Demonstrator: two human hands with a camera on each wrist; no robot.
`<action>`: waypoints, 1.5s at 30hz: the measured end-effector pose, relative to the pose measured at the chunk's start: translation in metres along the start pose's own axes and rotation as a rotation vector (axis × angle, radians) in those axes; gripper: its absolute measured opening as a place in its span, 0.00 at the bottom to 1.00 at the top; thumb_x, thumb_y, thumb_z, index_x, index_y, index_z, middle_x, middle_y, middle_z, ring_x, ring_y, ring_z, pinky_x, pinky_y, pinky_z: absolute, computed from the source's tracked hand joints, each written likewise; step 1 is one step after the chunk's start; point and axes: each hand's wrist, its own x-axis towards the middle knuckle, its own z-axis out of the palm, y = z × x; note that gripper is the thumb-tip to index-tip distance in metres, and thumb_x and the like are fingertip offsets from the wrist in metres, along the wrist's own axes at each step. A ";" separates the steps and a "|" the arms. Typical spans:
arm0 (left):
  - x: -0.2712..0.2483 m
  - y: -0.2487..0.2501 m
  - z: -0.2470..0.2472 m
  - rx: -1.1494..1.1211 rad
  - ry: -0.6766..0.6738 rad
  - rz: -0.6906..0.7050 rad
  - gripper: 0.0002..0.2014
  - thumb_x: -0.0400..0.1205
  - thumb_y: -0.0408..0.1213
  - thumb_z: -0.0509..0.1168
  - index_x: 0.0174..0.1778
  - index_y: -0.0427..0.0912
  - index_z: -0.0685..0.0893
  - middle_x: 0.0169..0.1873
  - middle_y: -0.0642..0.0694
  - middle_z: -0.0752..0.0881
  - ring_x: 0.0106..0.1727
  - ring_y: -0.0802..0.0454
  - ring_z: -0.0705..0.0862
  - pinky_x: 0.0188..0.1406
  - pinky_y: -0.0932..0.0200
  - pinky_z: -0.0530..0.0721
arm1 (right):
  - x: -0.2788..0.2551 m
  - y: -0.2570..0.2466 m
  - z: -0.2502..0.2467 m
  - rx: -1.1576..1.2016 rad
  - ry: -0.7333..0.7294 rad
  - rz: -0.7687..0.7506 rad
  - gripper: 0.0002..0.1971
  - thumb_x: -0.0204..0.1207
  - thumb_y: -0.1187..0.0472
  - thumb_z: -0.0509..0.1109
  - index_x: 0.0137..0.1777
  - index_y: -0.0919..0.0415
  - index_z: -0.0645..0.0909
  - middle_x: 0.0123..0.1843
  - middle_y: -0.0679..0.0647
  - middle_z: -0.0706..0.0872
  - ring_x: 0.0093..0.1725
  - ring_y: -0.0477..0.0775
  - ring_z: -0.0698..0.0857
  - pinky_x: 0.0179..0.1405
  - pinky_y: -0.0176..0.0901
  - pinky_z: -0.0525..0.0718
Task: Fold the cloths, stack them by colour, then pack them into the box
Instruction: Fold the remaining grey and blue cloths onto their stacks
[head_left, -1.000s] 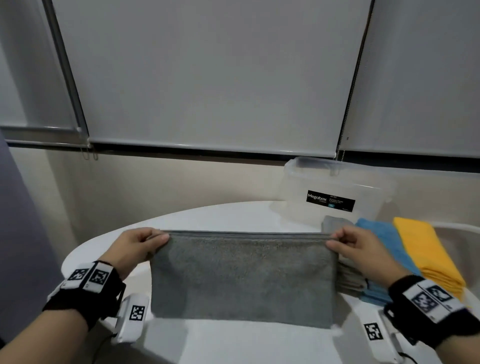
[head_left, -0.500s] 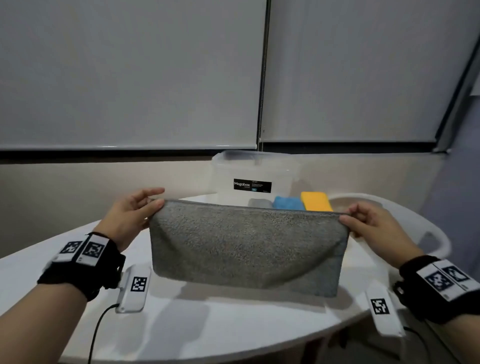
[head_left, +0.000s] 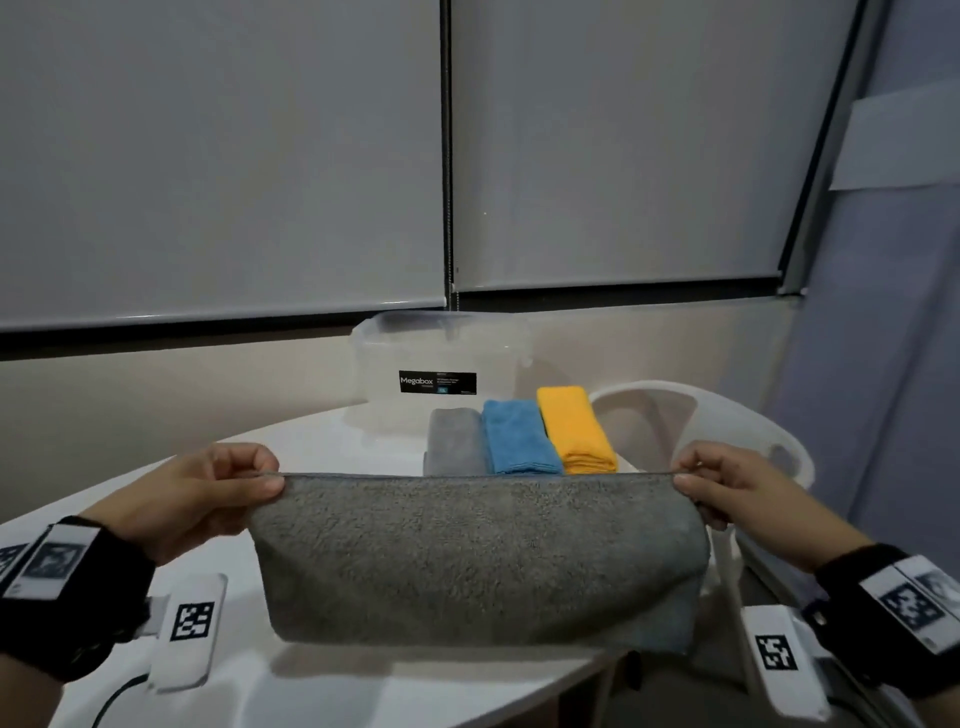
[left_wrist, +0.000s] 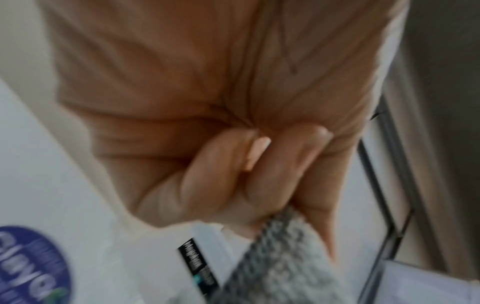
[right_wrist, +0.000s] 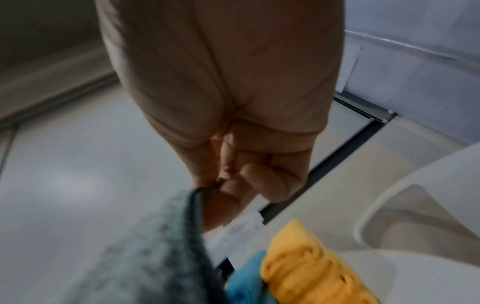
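Black wristbands (head_left: 78, 597) with white fiducial tags (head_left: 192, 621) (one cabled)

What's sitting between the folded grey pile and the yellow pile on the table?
The blue stack lies between the grey stack and the yellow stack, side by side; the head view shows it.
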 end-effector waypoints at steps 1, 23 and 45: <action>0.008 -0.005 0.003 0.015 0.015 -0.067 0.16 0.63 0.34 0.81 0.28 0.37 0.77 0.22 0.44 0.66 0.18 0.58 0.61 0.15 0.72 0.59 | 0.008 0.008 0.005 -0.028 -0.006 0.041 0.06 0.79 0.74 0.65 0.42 0.68 0.78 0.26 0.55 0.77 0.23 0.45 0.74 0.20 0.33 0.69; 0.101 -0.113 0.034 0.976 0.394 -0.511 0.23 0.82 0.54 0.60 0.72 0.49 0.73 0.61 0.41 0.85 0.64 0.43 0.81 0.61 0.57 0.77 | 0.080 0.096 0.090 -0.409 -0.010 0.484 0.06 0.71 0.67 0.74 0.43 0.59 0.80 0.46 0.59 0.87 0.49 0.60 0.87 0.47 0.50 0.86; 0.081 -0.111 0.163 1.492 -0.327 -0.363 0.66 0.61 0.60 0.79 0.84 0.53 0.40 0.84 0.47 0.41 0.84 0.35 0.50 0.82 0.41 0.54 | 0.036 0.036 0.218 -0.977 -0.745 0.275 0.52 0.75 0.37 0.64 0.84 0.59 0.35 0.86 0.56 0.36 0.84 0.61 0.38 0.83 0.59 0.46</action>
